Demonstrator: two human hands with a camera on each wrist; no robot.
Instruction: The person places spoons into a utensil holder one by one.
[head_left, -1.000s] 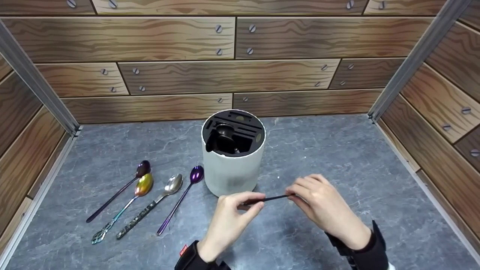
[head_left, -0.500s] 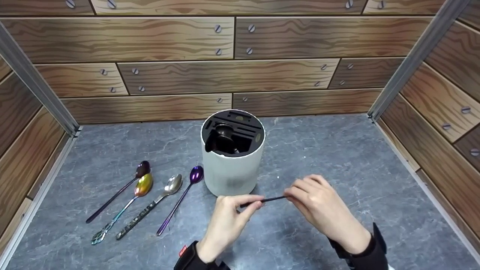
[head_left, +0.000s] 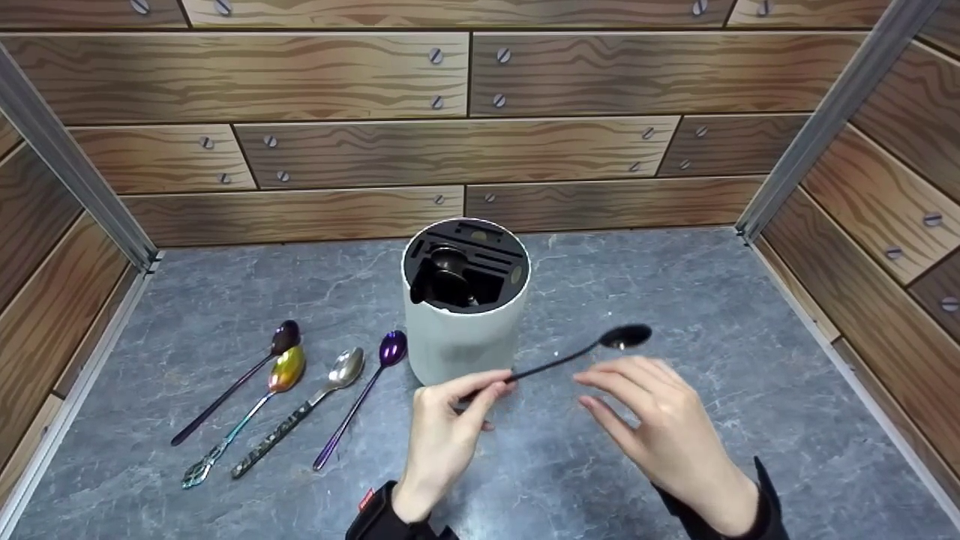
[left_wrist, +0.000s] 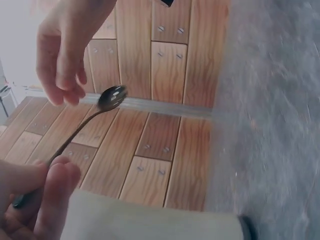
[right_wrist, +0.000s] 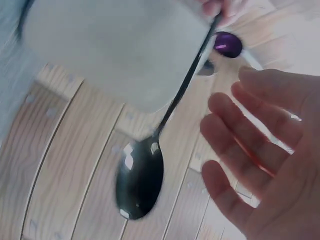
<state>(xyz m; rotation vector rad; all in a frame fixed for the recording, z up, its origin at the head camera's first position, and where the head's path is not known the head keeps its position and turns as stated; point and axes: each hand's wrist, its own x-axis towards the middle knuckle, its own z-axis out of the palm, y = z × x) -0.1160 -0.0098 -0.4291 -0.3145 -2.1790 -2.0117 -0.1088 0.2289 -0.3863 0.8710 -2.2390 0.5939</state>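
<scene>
Clearly, the black spoon (head_left: 559, 363) is pinched by its handle between thumb and fingers of the left hand (head_left: 439, 442), and is held above the grey tabletop (head_left: 675, 285) in front of the white holder (head_left: 461, 345), its bowl toward the right. By the left fingers much of the handle is hidden in the head view, but its end is revealed below the pinch by the left wrist view. The right hand (head_left: 667, 412) is held partly open beside the bowl, fingers loosely bent, with nothing gripped; from the right wrist, its spread fingers are shown apart from the spoon. The slotted black insert (head_left: 495, 232) is shown only from the head, whereas just the holder's pale wall is caught by the wrist cameras. Likewise, four spoons are laid out left of the holder in the head view; of these, the purple spoon (head_left: 392, 349) is glimpsed by its bowl from the right wrist.
</scene>
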